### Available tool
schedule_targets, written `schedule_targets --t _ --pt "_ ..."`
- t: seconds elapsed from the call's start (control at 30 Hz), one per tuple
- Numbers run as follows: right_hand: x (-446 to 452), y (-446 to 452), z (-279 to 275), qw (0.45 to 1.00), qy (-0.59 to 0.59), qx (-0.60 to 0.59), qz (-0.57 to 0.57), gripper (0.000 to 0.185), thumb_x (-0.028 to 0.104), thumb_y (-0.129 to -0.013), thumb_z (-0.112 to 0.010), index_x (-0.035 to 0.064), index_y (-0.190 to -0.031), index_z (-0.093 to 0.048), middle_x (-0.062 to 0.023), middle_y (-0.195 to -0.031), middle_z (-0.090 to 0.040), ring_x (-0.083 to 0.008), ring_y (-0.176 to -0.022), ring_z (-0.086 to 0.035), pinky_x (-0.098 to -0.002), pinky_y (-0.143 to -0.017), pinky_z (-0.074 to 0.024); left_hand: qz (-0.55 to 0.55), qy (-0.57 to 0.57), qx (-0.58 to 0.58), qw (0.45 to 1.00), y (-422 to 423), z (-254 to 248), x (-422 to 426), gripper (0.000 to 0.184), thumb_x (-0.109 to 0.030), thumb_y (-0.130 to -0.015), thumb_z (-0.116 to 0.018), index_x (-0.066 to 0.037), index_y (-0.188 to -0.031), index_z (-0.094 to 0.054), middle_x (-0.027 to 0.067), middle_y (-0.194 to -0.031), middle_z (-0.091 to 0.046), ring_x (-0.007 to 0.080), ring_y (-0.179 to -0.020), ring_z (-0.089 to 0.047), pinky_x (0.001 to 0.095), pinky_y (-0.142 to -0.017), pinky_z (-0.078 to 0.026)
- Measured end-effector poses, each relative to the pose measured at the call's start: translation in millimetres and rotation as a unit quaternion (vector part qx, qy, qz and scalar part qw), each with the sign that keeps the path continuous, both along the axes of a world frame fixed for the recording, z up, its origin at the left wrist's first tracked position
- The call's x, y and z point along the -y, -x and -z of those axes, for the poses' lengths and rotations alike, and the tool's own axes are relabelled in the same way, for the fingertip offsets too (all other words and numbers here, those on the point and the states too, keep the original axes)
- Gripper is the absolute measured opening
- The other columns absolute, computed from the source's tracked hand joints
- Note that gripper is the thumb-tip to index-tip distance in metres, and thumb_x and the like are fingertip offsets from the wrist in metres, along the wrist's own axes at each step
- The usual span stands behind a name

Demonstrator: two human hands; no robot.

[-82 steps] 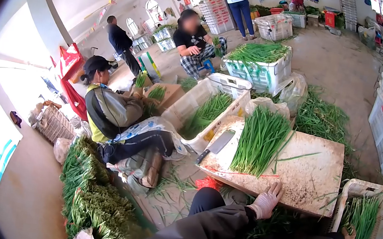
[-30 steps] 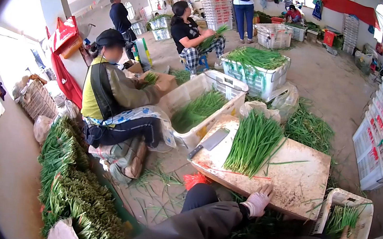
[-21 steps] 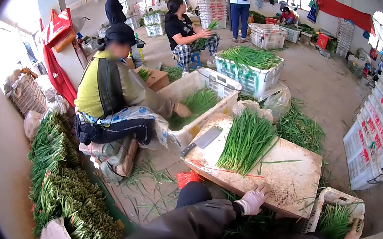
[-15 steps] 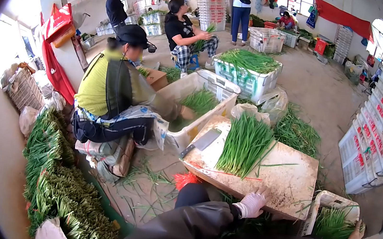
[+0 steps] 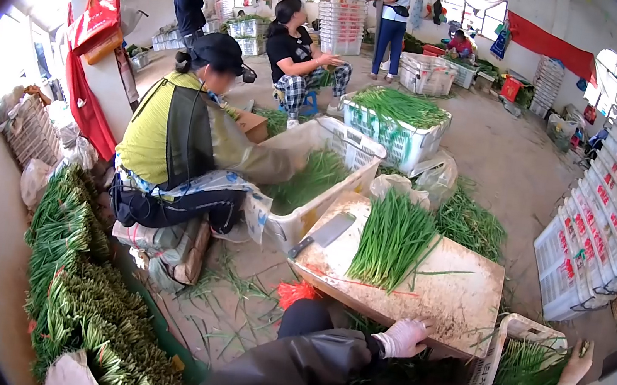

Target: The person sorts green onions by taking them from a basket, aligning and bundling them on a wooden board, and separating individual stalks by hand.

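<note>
My left hand (image 5: 403,338), in a white glove, rests with fingers stretched against the near edge of a stained white cutting board (image 5: 461,306). On this board lie a thick bunch of green chives (image 5: 393,239) and a cleaver (image 5: 324,236), its blade flat. To the right, my bare right hand (image 5: 576,365) is beside the loose chives (image 5: 530,370) in a white crate (image 5: 517,323). Its fingers point up, apart from one another, and I make out nothing held in them. My dark apron covers the lower part of the view.
Left of the board, a seated person (image 5: 176,128) reaches into a white tub (image 5: 285,224) of greens. Stacked chive bundles (image 5: 89,288) line the left side. A tall stack of white crates (image 5: 606,208) stands at right. A heaped crate (image 5: 401,138) sits behind the board.
The view has shifted slightly. My left hand's fingers have drawn back toward the board's edge. My right hand's fingertips have risen beside the crate. The person seated farther back has lowered a green bunch.
</note>
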State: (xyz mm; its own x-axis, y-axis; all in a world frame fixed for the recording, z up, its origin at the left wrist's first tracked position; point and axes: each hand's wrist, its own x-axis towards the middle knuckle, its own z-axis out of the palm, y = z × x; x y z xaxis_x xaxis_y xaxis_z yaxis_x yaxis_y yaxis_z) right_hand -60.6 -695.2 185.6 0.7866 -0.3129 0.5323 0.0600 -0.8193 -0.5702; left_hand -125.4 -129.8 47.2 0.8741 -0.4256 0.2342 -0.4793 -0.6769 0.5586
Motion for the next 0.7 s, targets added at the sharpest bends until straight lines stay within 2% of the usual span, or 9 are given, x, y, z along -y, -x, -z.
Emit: schedule_targets --t 0.07,0.17,0.27,0.3,0.4,0.53,0.57,0.63,0.7 --pt "-32 -1 -8 0.995 0.056 0.079 -0.006 0.032 0.014 -0.102 -0.066 -0.0073 -0.125 -0.061 -0.0219 -0.113 -0.071 -0.0278 -0.102 -0.068 -0.0367 -0.092 -0.0512 -0.002 0.0 -0.077 0.997 5 -18 -3 0.054 -0.028 -0.089 -0.069 0.0 -0.134 -0.06 0.0198 -0.129 -0.066 0.0405 -0.115 -0.065 0.0435 -0.099 -0.054" --pt "-125 16 -40 0.979 0.12 0.138 -0.089 0.012 0.005 -0.097 -0.067 -0.0015 -0.107 -0.063 -0.0178 -0.087 -0.067 -0.0287 -0.078 -0.063 -0.0384 -0.076 -0.0518 0.007 0.185 -0.147 0.972 -5 26 9 0.054 -0.042 -0.095 -0.07 0.0 -0.129 -0.063 0.0179 -0.115 -0.073 0.038 -0.103 -0.071 0.0434 -0.09 -0.057" --pt "-215 40 -48 0.951 0.209 0.146 -0.176 0.014 0.001 -0.084 -0.074 0.0047 -0.093 -0.064 -0.0139 -0.084 -0.066 -0.0327 -0.077 -0.066 -0.0414 -0.071 -0.052 0.08 0.415 -0.549 0.722 -6 29 10 0.068 -0.063 -0.099 -0.059 -0.003 -0.132 -0.061 0.0167 -0.115 -0.074 0.0324 -0.104 -0.072 0.0409 -0.087 -0.057" --pt "-244 49 -49 0.935 0.228 0.163 -0.219 0.015 0.002 -0.082 -0.075 0.0056 -0.089 -0.063 -0.0126 -0.083 -0.066 -0.0326 -0.076 -0.065 -0.0428 -0.069 -0.0506 0.118 0.431 -0.57 0.689 2 26 9 0.082 -0.077 -0.098 -0.044 -0.007 -0.139 -0.057 0.016 -0.12 -0.072 0.0278 -0.109 -0.071 0.0415 -0.088 -0.057" --pt "-317 81 -49 0.884 0.27 0.131 -0.357 0.02 0.009 -0.077 -0.08 0.0115 -0.091 -0.066 -0.0084 -0.085 -0.066 -0.032 -0.076 -0.063 -0.0442 -0.071 -0.0512 0.212 0.503 -0.643 0.538 18 16 16 0.093 -0.085 -0.094 -0.035 -0.008 -0.144 -0.052 0.0174 -0.124 -0.071 0.0288 -0.111 -0.07 0.0439 -0.09 -0.057" --pt "-377 114 -18 0.799 0.312 0.114 -0.502 0.023 0.027 -0.071 -0.078 0.0198 -0.09 -0.067 -0.0008 -0.087 -0.065 -0.0234 -0.08 -0.065 -0.0395 -0.07 -0.0503 0.253 0.537 -0.652 0.472 42 -11 21 0.099 -0.088 -0.092 -0.029 -0.006 -0.14 -0.055 0.0162 -0.127 -0.069 0.0322 -0.114 -0.069 0.0471 -0.089 -0.057" --pt "-389 125 -19 0.782 0.308 0.075 -0.537 0.02 0.023 -0.072 -0.075 0.0203 -0.089 -0.067 0.0008 -0.085 -0.063 -0.0208 -0.08 -0.066 -0.0368 -0.069 -0.0495 0.322 0.544 -0.627 0.455 38 14 26 0.1 -0.091 -0.09 -0.032 -0.008 -0.135 -0.063 0.0136 -0.116 -0.074 0.0268 -0.108 -0.07 0.045 -0.087 -0.056" --pt "-403 134 3 0.731 0.343 0.083 -0.584 0.013 0.021 -0.076 -0.068 0.0194 -0.089 -0.066 0.0018 -0.083 -0.061 -0.0189 -0.079 -0.064 -0.0351 -0.069 -0.0494 0.181 0.586 -0.583 0.533 9 102 31 0.091 -0.086 -0.093 -0.036 -0.008 -0.129 -0.067 0.013 -0.108 -0.076 0.0231 -0.097 -0.071 0.04 -0.081 -0.058" --pt "-414 143 5 0.7 0.373 0.068 -0.605 0.009 0.021 -0.079 -0.063 0.0175 -0.087 -0.064 0.0017 -0.083 -0.061 -0.0186 -0.079 -0.063 -0.0344 -0.07 -0.0497 0.179 0.59 -0.632 0.469 29 54 16 0.082 -0.077 -0.097 -0.042 -0.007 -0.135 -0.063 0.0142 -0.119 -0.072 0.0239 -0.106 -0.068 0.0396 -0.09 -0.055"
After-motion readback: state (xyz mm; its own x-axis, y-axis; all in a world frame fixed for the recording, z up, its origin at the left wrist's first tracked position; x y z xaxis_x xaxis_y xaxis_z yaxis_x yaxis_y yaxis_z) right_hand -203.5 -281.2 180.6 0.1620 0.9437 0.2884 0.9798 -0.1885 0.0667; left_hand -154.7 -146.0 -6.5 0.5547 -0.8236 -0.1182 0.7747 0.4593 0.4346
